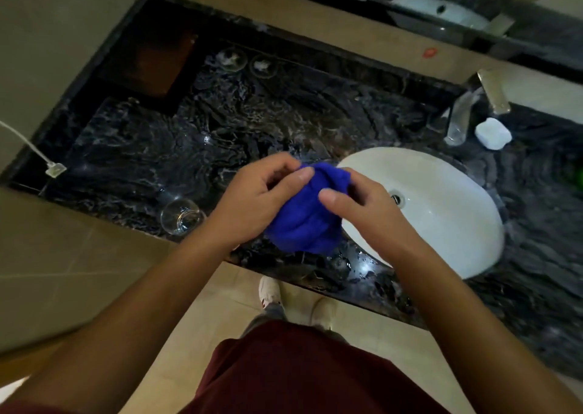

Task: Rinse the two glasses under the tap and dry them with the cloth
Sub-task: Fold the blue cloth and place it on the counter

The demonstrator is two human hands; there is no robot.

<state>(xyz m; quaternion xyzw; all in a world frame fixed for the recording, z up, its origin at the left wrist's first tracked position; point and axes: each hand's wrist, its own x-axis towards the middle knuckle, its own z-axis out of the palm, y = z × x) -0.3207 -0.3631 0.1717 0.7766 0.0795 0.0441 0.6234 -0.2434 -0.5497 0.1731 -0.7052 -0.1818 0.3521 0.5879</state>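
- Blue cloth (307, 214): bunched, held between both hands over the desk's front edge, left of the basin (441, 199).
- Left hand (262, 196): fingers curled, gripping the cloth.
- Right hand (362, 205): fingers curled, gripping the cloth.
- Clear glass (182, 216): upright on the dark marble desk (142, 154), left of the hands.
- Tap (463, 117): behind the basin.
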